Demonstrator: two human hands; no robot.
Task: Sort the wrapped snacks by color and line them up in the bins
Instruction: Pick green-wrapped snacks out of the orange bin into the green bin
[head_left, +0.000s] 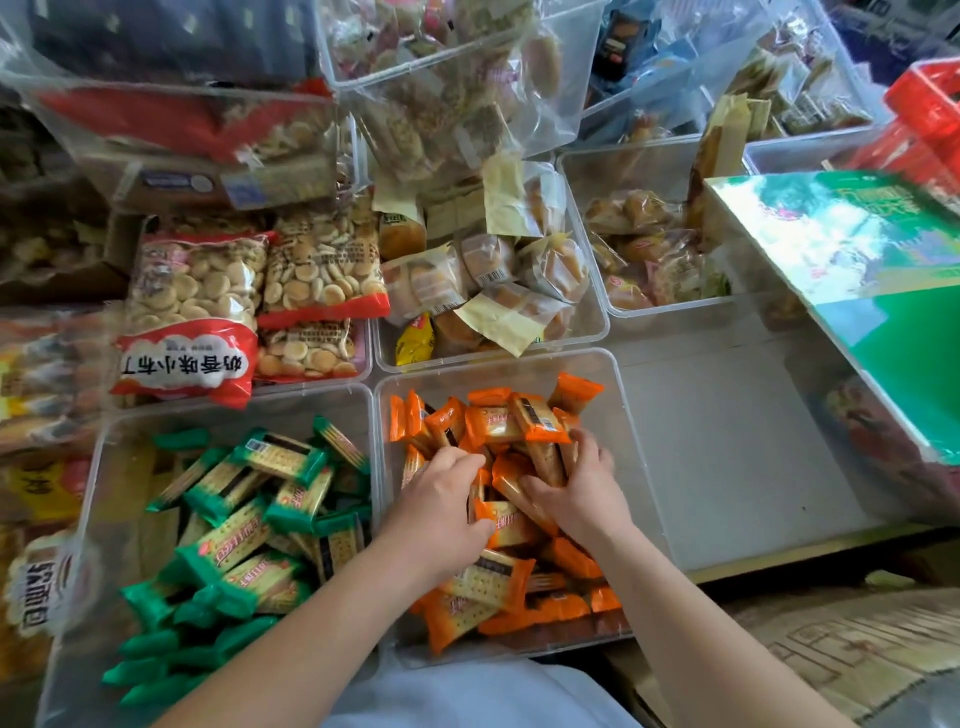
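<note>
Gathering loose packs, both hands work inside the orange bin (615, 415). The left hand (441, 499) curls its fingers over some orange snacks (493, 423) in the middle of the pile, and the right hand (576, 493) closes round a standing bundle of them. The green snacks (249, 519) lie jumbled in the neighbour bin (111, 467), just left of the orange bin. The risk, I think, is slippery wrappers — a squeezed bundle may fan out and fall over.

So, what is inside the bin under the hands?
Orange snacks in a loose pile. The left hand and right hand grip some and cover others; the bin floor is mostly hidden.
</note>
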